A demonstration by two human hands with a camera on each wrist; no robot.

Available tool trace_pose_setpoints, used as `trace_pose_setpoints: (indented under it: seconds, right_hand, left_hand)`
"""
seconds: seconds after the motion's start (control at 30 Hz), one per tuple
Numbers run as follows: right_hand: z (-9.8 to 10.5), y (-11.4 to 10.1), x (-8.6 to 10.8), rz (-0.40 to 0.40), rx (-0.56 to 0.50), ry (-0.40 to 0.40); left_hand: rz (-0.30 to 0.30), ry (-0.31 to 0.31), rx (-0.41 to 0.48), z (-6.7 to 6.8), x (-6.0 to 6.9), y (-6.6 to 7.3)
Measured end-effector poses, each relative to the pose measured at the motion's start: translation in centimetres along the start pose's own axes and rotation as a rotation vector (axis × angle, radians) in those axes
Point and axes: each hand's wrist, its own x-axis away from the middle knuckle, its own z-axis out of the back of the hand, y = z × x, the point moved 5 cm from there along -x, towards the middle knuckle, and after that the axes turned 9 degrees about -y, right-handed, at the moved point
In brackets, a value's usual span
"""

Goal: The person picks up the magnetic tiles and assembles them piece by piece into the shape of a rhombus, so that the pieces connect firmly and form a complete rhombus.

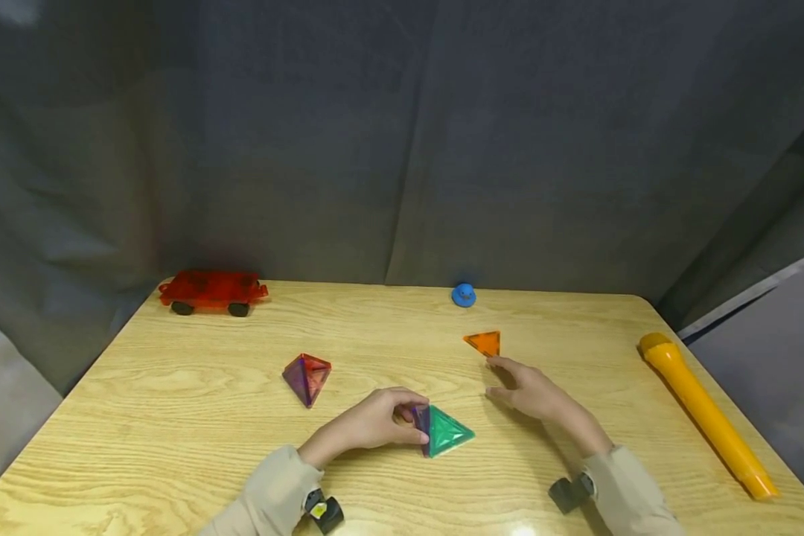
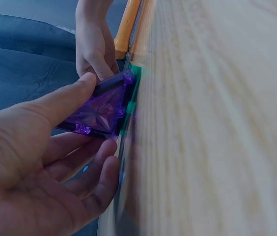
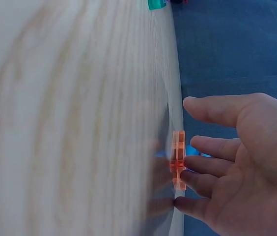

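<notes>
My left hand (image 1: 383, 420) pinches a translucent purple triangular magnetic tile (image 2: 99, 110) between thumb and fingers. The purple tile stands tilted up, its edge meeting a green triangular tile (image 1: 449, 430) that lies on the table. Over the table to the right, my right hand (image 1: 532, 391) reaches forward with fingers apart and holds nothing. Just beyond its fingertips lies an orange triangular tile (image 1: 486, 342), flat on the wood; in the right wrist view this orange tile (image 3: 178, 160) appears edge-on near the fingers. Whether they touch it I cannot tell.
A small red and purple tile pyramid (image 1: 307, 380) sits left of my left hand. At the back left stands a red wheeled car base (image 1: 213, 292). A blue rubber duck (image 1: 464, 295) is near the back edge, and a long yellow-orange tube (image 1: 706, 413) lies along the right.
</notes>
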Motion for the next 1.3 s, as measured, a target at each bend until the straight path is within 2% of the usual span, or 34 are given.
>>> trace_pose_setpoints:
  seconds: [0.63, 1.07, 1.2, 1.3]
  right_hand:
    - [-1.9, -1.7, 2.7, 0.002, -0.037, -0.075]
    - [-3.1, -3.4, 5.1, 0.089, -0.031, -0.125]
    - [-3.0, -3.7, 5.2, 0.107, -0.025, -0.110]
    - [-2.4, -3.6, 5.1, 0.094, -0.021, -0.052]
  left_hand:
    - [-0.006, 0.007, 0.007, -0.1, 0.3, -0.1]
    - [0.003, -0.001, 0.003, -0.1, 0.0, -0.5]
    - [-0.004, 0.000, 0.000, 0.0, -0.1, -0.3]
    - [-0.005, -0.001, 0.000, 0.0, 0.0, -0.1]
